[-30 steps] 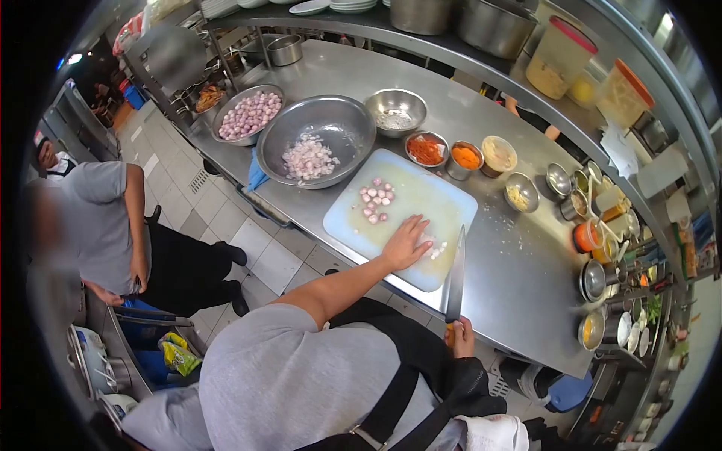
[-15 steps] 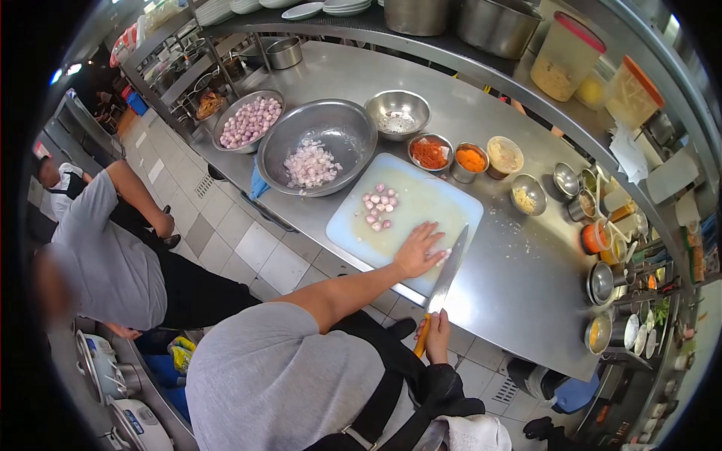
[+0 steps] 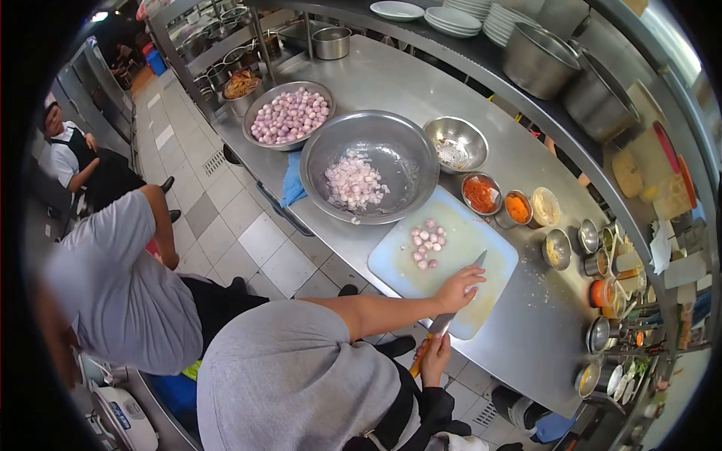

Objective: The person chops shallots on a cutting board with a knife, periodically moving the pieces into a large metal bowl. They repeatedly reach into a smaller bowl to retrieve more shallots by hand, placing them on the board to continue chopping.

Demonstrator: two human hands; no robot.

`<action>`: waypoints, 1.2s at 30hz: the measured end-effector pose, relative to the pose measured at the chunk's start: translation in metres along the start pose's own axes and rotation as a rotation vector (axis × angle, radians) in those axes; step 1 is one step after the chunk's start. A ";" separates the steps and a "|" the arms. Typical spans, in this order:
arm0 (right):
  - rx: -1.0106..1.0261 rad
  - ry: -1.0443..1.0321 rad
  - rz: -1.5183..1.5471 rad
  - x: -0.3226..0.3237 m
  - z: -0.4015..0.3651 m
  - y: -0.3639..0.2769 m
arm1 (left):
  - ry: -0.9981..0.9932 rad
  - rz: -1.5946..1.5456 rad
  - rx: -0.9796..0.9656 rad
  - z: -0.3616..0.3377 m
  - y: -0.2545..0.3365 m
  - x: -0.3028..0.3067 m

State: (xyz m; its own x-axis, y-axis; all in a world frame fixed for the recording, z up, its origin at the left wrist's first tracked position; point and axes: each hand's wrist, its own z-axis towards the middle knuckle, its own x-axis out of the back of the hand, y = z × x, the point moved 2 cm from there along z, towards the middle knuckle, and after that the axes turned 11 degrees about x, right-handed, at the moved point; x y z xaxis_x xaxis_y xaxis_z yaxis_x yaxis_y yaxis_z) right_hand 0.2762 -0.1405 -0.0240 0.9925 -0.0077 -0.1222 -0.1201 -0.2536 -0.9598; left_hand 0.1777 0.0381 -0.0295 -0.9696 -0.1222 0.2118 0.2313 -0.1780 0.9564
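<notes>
My right hand [image 3: 435, 361] is wrapped round the orange handle of a large knife [image 3: 441, 323]. The blade points up and to the right across the white cutting board [image 3: 398, 263]. My left hand [image 3: 458, 290] lies over the blade near the board's right part, fingers bent together; what is under them is mostly hidden, with a small pale piece at the fingertips. Several peeled shallots [image 3: 429, 242] rest on the board's upper left. Behind the board, a large metal bowl [image 3: 410, 154] holds chopped shallots [image 3: 355, 180].
A bowl of whole shallots [image 3: 292, 116] stands at the back left, a blue cloth [image 3: 293, 184] by the edge. Small bowls of orange [image 3: 517, 207] and red food [image 3: 480, 193] line the back. Two people [image 3: 131, 282] [image 3: 79, 154] are at the left.
The view has shifted, so the table things appear farther right. My left hand has gone from spread flat beside the knife to bent over its blade. The nearer person at left has moved.
</notes>
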 end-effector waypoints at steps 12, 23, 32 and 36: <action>0.202 -0.471 -0.289 -0.168 0.025 -0.186 | 0.537 -0.058 -0.383 0.112 0.140 0.301; 0.168 -0.181 -0.225 -0.091 0.001 -0.163 | 0.514 -0.119 -0.243 0.171 0.093 0.440; 0.204 0.086 -0.101 -0.015 -0.005 -0.117 | 0.321 0.359 0.198 0.167 0.012 0.460; 0.140 0.085 -0.264 0.031 0.008 -0.094 | 0.185 1.008 0.478 0.141 0.024 0.421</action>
State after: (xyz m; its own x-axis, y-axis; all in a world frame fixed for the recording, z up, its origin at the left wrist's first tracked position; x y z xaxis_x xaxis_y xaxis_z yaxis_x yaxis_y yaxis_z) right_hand 0.3182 -0.1091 0.0606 0.9875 -0.0415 0.1522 0.1462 -0.1222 -0.9817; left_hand -0.2365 0.1197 0.1109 -0.3225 -0.1488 0.9348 0.8084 0.4706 0.3537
